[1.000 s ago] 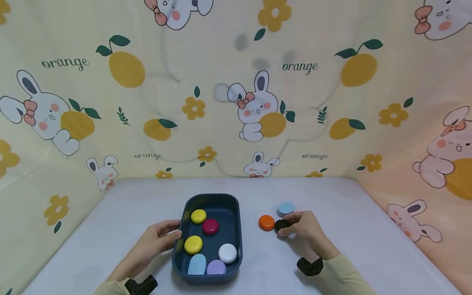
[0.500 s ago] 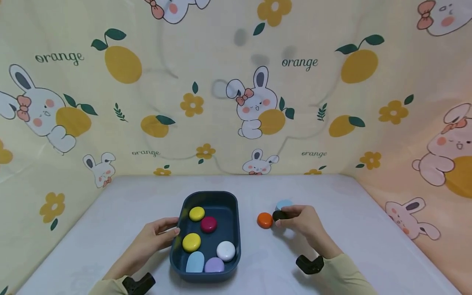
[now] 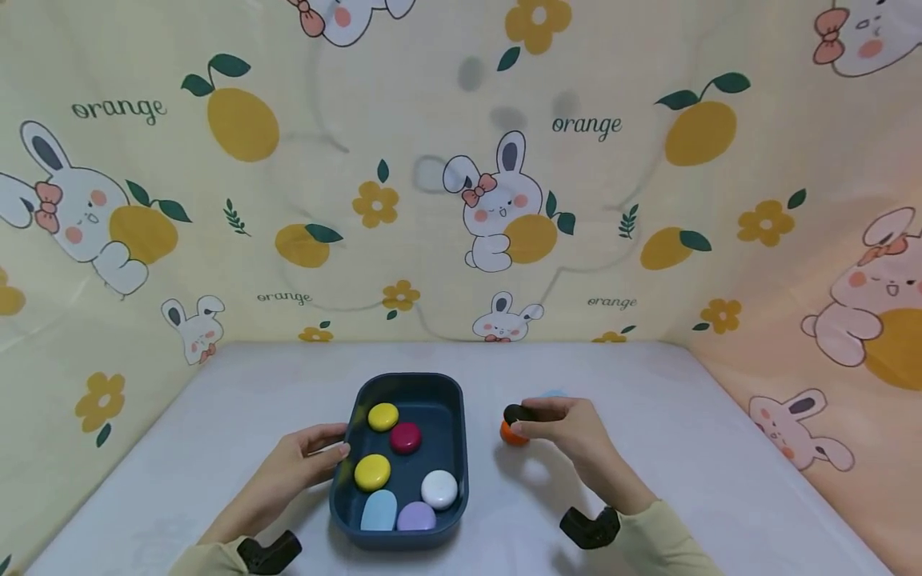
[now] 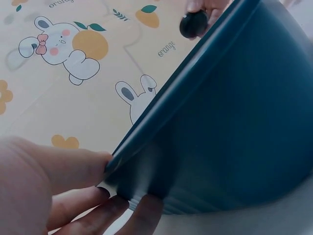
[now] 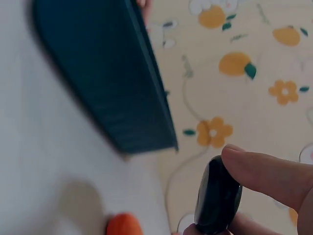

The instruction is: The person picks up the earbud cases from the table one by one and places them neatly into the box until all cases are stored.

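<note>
Between thumb and fingers, my right hand [image 3: 579, 440] pinches a glossy black disc [image 3: 515, 414], raised above the table. In the head view it overlaps an orange disc [image 3: 514, 437] lying on the table; the right wrist view shows the black disc [image 5: 215, 196] on edge. Fingers of my left hand [image 3: 306, 460] rest against the outer left side of a dark blue tray [image 3: 439, 408]. Inside the tray lie two yellow discs [image 3: 372, 473], a dark red disc [image 3: 406, 438], a white disc [image 3: 439, 490], a light blue arched piece [image 3: 379, 511] and a purple piece [image 3: 416, 517].
Mostly hidden behind my right hand, a light blue piece [image 3: 553, 393] lies on the white table [image 3: 288, 384]. A patterned cloth [image 3: 403, 120] with rabbits and oranges closes off the back and sides.
My right hand has lifted the black disc from beside the orange one and moved it left, over the orange disc. The left hand stays at the tray.
</note>
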`<move>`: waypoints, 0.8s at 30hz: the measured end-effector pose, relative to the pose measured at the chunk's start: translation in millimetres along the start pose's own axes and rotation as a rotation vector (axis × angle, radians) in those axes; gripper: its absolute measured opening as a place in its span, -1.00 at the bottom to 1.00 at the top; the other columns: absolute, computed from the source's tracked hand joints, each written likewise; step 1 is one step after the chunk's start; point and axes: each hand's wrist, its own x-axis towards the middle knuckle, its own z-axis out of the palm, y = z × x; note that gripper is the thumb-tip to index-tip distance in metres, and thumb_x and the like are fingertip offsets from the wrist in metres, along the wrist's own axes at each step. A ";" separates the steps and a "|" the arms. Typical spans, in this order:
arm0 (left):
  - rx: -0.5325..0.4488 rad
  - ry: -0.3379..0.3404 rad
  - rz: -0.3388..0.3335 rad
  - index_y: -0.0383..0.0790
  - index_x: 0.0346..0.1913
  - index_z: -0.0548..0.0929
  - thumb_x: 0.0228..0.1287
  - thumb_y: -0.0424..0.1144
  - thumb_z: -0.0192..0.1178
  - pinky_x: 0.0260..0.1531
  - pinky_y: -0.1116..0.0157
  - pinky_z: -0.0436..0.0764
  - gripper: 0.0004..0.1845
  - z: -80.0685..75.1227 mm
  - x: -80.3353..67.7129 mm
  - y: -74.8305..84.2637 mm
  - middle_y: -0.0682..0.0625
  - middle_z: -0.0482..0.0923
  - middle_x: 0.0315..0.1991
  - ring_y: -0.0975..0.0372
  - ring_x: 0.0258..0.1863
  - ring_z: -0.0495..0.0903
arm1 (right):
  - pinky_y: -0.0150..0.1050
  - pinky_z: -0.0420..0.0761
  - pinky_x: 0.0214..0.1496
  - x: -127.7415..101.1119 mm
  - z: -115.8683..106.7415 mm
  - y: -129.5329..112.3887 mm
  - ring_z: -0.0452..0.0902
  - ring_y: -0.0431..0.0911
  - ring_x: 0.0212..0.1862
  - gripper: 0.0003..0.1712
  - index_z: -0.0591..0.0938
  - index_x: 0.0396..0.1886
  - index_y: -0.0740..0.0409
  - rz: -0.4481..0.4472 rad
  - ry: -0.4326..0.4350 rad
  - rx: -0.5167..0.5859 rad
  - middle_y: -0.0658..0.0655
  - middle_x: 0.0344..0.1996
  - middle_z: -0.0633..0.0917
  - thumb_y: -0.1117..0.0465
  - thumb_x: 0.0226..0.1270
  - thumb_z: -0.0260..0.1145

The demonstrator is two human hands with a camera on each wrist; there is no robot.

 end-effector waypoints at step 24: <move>-0.005 -0.023 0.022 -0.31 0.32 0.46 0.36 -0.13 0.28 -0.03 0.11 0.66 -0.44 -2.0 1.0 1.0 -0.22 0.48 0.24 0.01 0.09 0.58 | -0.15 0.60 0.14 -20.1 81.0 -23.7 0.58 0.00 0.01 -0.50 0.70 0.07 0.16 -0.038 -0.359 0.171 0.11 -0.02 0.69 0.20 0.09 0.57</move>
